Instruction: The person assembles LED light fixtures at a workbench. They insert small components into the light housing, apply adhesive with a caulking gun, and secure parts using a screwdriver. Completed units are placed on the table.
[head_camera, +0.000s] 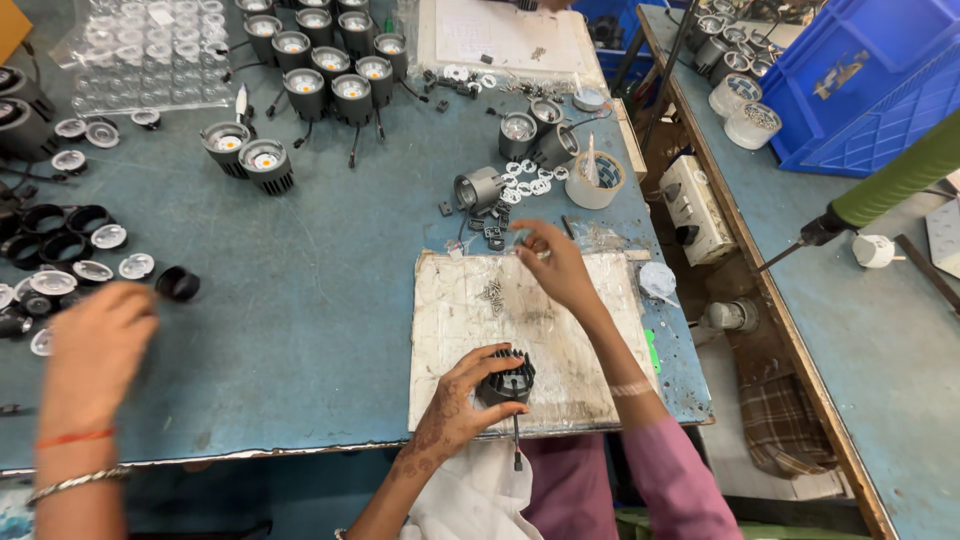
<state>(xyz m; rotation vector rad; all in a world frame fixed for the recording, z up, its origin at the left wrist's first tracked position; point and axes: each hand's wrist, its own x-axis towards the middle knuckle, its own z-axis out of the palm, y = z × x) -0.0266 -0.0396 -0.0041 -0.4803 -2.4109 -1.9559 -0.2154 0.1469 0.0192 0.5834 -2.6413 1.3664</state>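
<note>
Left hand (455, 405) gripped a black finned lamp body (508, 378) at the white board's (570, 350) front edge. Right hand (548, 262) reached for small clips (492, 232) past its far edge, and whether its fingers held one could not be told. It looked like a part-picking step that needed a neat pinch.

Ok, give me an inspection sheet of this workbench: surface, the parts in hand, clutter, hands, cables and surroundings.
Surface: blue-grey worn bench top with a scuffed pale work board at its front edge.
Job's things: black finned round lamp housing on the board; small screws lie loose on it.
Clutter: rows of assembled grey spot lamps, black rings, round clear lenses, white washers, tape roll.
Grippers: left hand grips the housing; right hand reaches above the board's top edge, what it pinches unclear. Another person's hand at left.
Cables: short black leads trail from the lamps.
Surroundings: blue plastic crate and powered screwdriver over the neighbouring bench.
</note>
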